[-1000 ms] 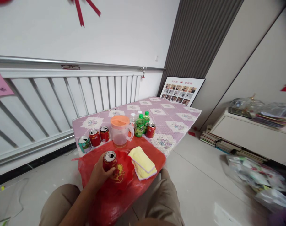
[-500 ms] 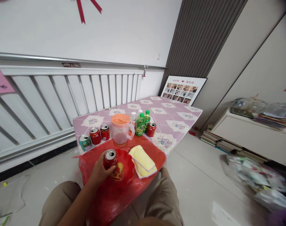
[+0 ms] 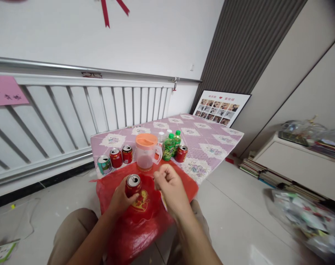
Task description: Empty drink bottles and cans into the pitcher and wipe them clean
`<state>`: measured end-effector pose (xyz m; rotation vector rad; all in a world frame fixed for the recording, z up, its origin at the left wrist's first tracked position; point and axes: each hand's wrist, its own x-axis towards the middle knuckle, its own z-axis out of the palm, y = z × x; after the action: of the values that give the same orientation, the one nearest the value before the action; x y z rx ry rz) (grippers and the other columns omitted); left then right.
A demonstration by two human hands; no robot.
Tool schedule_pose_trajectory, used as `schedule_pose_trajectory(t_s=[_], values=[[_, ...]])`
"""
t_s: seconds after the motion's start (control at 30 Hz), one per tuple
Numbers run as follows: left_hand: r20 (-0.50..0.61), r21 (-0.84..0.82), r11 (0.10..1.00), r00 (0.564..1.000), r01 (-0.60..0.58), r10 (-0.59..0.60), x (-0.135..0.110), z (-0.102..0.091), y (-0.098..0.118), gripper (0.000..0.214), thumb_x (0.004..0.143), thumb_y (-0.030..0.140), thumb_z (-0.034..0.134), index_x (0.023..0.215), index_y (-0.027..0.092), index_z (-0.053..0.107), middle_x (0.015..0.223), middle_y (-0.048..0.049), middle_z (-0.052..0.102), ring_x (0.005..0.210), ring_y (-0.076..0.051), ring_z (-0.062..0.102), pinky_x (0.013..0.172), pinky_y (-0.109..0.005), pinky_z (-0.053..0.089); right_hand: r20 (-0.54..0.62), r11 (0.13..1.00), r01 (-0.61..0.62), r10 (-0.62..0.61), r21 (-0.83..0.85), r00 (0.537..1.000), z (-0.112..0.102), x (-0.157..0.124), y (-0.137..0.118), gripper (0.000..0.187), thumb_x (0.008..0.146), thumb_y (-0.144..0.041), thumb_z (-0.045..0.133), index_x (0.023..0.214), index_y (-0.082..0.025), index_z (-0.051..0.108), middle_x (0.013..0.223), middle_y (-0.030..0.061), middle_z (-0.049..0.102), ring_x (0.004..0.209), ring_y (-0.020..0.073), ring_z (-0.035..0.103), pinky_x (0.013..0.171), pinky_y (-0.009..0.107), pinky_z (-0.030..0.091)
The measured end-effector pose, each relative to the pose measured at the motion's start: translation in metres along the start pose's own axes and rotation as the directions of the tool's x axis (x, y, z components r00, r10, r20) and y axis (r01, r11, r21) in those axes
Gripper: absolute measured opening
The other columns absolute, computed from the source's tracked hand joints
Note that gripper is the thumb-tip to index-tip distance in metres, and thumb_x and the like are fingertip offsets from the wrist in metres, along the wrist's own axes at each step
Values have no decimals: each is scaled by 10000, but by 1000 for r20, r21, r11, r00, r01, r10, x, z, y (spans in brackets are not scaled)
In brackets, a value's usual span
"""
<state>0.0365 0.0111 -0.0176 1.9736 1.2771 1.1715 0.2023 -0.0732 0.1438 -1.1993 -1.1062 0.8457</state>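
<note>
My left hand [image 3: 120, 197] is wrapped round an opened red drink can [image 3: 133, 186], held upright over the red scalloped plate [image 3: 153, 206]. Above the plate's right side, my right hand [image 3: 168, 184] is curled with its fingers drawn together. Whatever its fingers may hold is hidden. Behind my right hand a folded yellow cloth [image 3: 163, 201] is almost wholly covered; only a sliver shows. Just beyond the plate stands a clear pitcher [image 3: 144, 156] with an orange lid and a little liquid at the bottom.
Left of the pitcher stand two red cans [image 3: 116, 158] and a green can [image 3: 104, 164]. To its right are green-capped bottles [image 3: 168, 148], pale-capped bottles and another red can [image 3: 181, 154]. Red plastic sheeting [image 3: 112, 184] covers the near table edge. A white radiator [image 3: 101, 106] runs behind.
My right hand has come into view from below and now hangs in front of the yellow cloth. My left hand still grips the can over the plate. The view has shifted slightly left.
</note>
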Motion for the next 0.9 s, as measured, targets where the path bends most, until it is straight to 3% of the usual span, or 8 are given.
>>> schedule_pose_trajectory(t_s=[0.13, 0.23, 0.3, 0.37, 0.47, 0.57, 0.7, 0.9], values=[[71, -32, 999, 997, 29, -27, 2, 0, -4, 706, 679, 244, 707, 1326, 212, 425, 1293, -94, 613, 1185, -299, 593, 1043, -490, 456, -114, 943, -43, 6, -329, 993, -42, 34, 49, 345, 850, -553, 436, 702, -242, 423, 605, -45, 470, 589, 147, 488, 596, 268, 420], [77, -26, 999, 996, 38, -35, 2, 1, -4, 723, 678, 249, 713, 1332, 210, 408, 1306, -103, 597, 1199, -299, 580, 1059, -491, 438, -107, 835, -69, 13, -546, 994, -62, 38, 80, 286, 841, -481, 493, 788, -211, 573, 849, 73, 627, 878, 242, 573, 806, 360, 439], [72, -23, 999, 997, 34, -33, 2, 1, -5, 726, 673, 253, 718, 1329, 210, 409, 1310, -106, 591, 1207, -299, 573, 1066, -492, 431, -83, 728, -84, 37, -680, 996, -66, 37, 92, 295, 792, -367, 602, 1035, -203, 628, 1166, 136, 615, 1155, 305, 489, 977, 435, 356], [65, -22, 999, 997, 31, -29, 2, 2, -5, 723, 669, 247, 719, 1325, 211, 414, 1314, -106, 587, 1214, -299, 568, 1070, -493, 426, -49, 619, -93, 88, -780, 995, -64, 35, 102, 512, 755, -289, 662, 1253, -236, 558, 1402, 134, 490, 1333, 330, 331, 1066, 504, 249], [66, -20, 999, 997, 34, -33, 2, 2, -6, 719, 667, 233, 715, 1323, 207, 421, 1313, -109, 591, 1209, -298, 571, 1069, -493, 426, 2, 487, -91, 188, -869, 982, -59, 33, 119, 570, 811, -315, 629, 1361, -275, 486, 1530, 112, 359, 1416, 348, 206, 1070, 601, 197], [61, -16, 999, 997, 44, -43, 2, 1, -4, 709, 664, 234, 716, 1313, 199, 434, 1311, -116, 594, 1212, -305, 569, 1059, -501, 435, 13, 402, -94, 256, -911, 967, -57, 31, 135, 575, 853, -347, 583, 1407, -276, 450, 1564, 128, 295, 1407, 408, 217, 1009, 664, 251], [75, -33, 999, 997, 29, -26, 3, 0, 2, 676, 673, 222, 705, 1296, 195, 443, 1303, -117, 600, 1210, -301, 570, 1068, -507, 424, 0, 356, -92, 251, -930, 968, -60, 31, 144, 643, 838, -290, 589, 1450, -282, 395, 1573, 142, 264, 1344, 424, 326, 964, 622, 342], [54, -52, 997, 997, 48, -46, 3, 1, -1, 700, 652, 230, 728, 1297, 211, 456, 1310, -103, 598, 1216, -316, 567, 1059, -505, 434, -8, 434, -74, 153, -898, 988, -82, 37, 138, 565, 888, -189, 448, 1449, -152, 394, 1378, 184, 494, 1152, 272, 563, 953, 386, 439]])
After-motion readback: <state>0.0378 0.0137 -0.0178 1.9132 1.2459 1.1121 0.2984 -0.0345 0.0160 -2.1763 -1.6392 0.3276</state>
